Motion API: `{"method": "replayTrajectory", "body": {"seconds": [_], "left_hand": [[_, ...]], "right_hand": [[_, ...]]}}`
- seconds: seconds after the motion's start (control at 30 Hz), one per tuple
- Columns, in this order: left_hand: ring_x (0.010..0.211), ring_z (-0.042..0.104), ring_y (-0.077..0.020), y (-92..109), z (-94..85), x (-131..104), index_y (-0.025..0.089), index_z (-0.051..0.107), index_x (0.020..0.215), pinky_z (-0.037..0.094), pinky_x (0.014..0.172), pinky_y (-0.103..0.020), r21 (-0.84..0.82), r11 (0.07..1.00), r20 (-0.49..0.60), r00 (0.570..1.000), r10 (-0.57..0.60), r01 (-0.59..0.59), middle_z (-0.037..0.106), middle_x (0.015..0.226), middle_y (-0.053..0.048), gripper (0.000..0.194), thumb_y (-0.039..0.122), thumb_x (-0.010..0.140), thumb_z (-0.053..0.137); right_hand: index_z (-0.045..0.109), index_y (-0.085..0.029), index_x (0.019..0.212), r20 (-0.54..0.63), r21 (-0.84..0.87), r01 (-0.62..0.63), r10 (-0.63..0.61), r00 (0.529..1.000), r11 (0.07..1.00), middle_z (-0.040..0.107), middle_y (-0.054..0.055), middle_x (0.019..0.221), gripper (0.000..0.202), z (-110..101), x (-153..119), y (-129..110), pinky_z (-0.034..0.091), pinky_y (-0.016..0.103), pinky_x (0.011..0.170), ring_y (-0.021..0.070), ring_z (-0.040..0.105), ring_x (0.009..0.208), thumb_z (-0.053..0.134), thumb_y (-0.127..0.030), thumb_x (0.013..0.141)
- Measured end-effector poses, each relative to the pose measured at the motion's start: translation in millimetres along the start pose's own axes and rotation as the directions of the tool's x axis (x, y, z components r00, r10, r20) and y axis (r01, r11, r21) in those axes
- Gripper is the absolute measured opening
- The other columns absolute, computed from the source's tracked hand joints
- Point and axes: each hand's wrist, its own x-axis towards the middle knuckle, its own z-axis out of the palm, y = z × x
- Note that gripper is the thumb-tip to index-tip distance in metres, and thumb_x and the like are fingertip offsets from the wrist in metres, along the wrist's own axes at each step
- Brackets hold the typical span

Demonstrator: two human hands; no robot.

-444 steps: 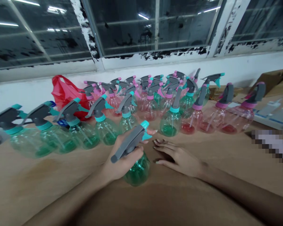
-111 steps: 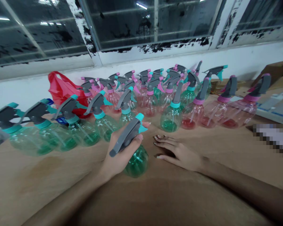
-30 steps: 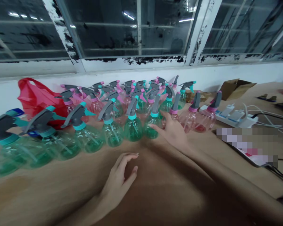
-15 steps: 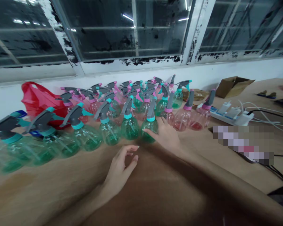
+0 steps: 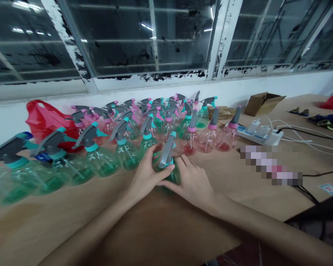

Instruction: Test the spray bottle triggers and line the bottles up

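Note:
A green spray bottle (image 5: 170, 175) with a grey trigger head and teal collar stands in front of the row, between my two hands. My left hand (image 5: 151, 170) is wrapped round its left side, thumb near the collar. From the right, my right hand (image 5: 192, 181) grips the bottle's body, its thumb across the front. Several green bottles (image 5: 129, 155) with teal collars run to the left. Pink bottles (image 5: 189, 142) with pink collars stand just behind and to the right, and more green and pink ones fill the rows behind.
A red plastic bag (image 5: 48, 120) lies behind the left bottles. An open cardboard box (image 5: 263, 103) sits at the back right. A white power strip (image 5: 255, 135) with plugs and cables is at the right, near a pixelated object (image 5: 269, 164). Windows line the wall.
My left hand has moved up and right and closed round the green bottle. My right hand has brought that bottle forward out of the row. The view has shifted slightly.

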Motion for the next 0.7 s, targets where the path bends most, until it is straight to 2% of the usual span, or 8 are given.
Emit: {"method": "replayTrajectory", "body": {"seconds": [0.1, 0.23, 0.33, 0.47, 0.6, 0.7], "left_hand": [[0.109, 0.057, -0.0280, 8, -1.3, -1, 0.023, 0.042, 0.127, 0.049, 0.089, -0.042, -0.034, 0.999, 0.042, 0.999, 0.017, -0.015, 0.055, 0.126, -0.010, 0.059, 0.036, 0.075, 0.068], [0.096, 0.063, -0.0263, 16, -6.5, -7, 0.025, 0.051, 0.120, 0.053, 0.075, -0.037, -0.071, 0.997, 0.049, 0.998, 0.028, -0.024, 0.062, 0.112, -0.007, 0.047, 0.036, 0.077, 0.066], [0.094, 0.062, -0.0250, 21, -11.7, -13, 0.024, 0.057, 0.115, 0.052, 0.077, -0.037, -0.025, 1.000, 0.053, 0.998, 0.020, -0.019, 0.065, 0.100, -0.005, 0.035, 0.032, 0.081, 0.059], [0.080, 0.061, -0.0205, 19, -16.5, -17, 0.025, 0.056, 0.120, 0.051, 0.081, -0.037, -0.018, 1.000, 0.054, 0.998, 0.024, -0.023, 0.066, 0.091, -0.003, 0.038, 0.025, 0.082, 0.053], [0.073, 0.060, -0.0188, 13, -18.5, -18, 0.027, 0.056, 0.120, 0.051, 0.079, -0.036, -0.051, 0.998, 0.057, 0.998, 0.034, -0.031, 0.064, 0.085, -0.001, 0.041, 0.021, 0.080, 0.051], [0.068, 0.059, -0.0194, 12, -19.5, -17, 0.028, 0.059, 0.116, 0.051, 0.070, -0.034, -0.003, 0.999, 0.051, 0.997, 0.054, -0.054, 0.061, 0.076, 0.000, 0.039, 0.022, 0.079, 0.050]], "right_hand": [[0.057, -0.014, 0.085, -0.047, 0.014, 0.068, -0.067, 0.997, 0.998, 0.064, 0.011, 0.087, 0.065, -1, -8, -10, 0.049, 0.033, 0.053, 0.0266, 0.063, 0.084, 0.035, -0.075, 0.080], [0.060, -0.009, 0.097, -0.084, -0.006, 0.107, -0.107, 0.991, 0.994, 0.066, 0.015, 0.091, 0.074, 6, -17, -22, 0.052, 0.037, 0.058, 0.0285, 0.061, 0.086, 0.037, -0.077, 0.077], [0.058, -0.006, 0.109, -0.033, 0.030, 0.130, -0.129, 0.991, 0.991, 0.066, 0.019, 0.099, 0.078, 15, -24, -30, 0.053, 0.042, 0.072, 0.0291, 0.060, 0.088, 0.039, -0.075, 0.078], [0.050, -0.004, 0.124, 0.035, 0.150, 0.116, -0.123, 0.992, 0.982, 0.063, 0.021, 0.113, 0.081, 23, -28, -36, 0.049, 0.048, 0.086, 0.0314, 0.059, 0.099, 0.041, -0.071, 0.080], [0.041, -0.004, 0.131, 0.066, 0.313, 0.196, -0.228, 0.972, 0.929, 0.055, 0.021, 0.127, 0.081, 25, -27, -25, 0.041, 0.049, 0.100, 0.0308, 0.051, 0.117, 0.044, -0.068, 0.082], [0.035, -0.006, 0.136, 0.105, 0.379, 0.249, -0.309, 0.945, 0.891, 0.049, 0.021, 0.135, 0.082, 25, -26, -1, 0.033, 0.050, 0.107, 0.0295, 0.043, 0.128, 0.047, -0.066, 0.081]]}}
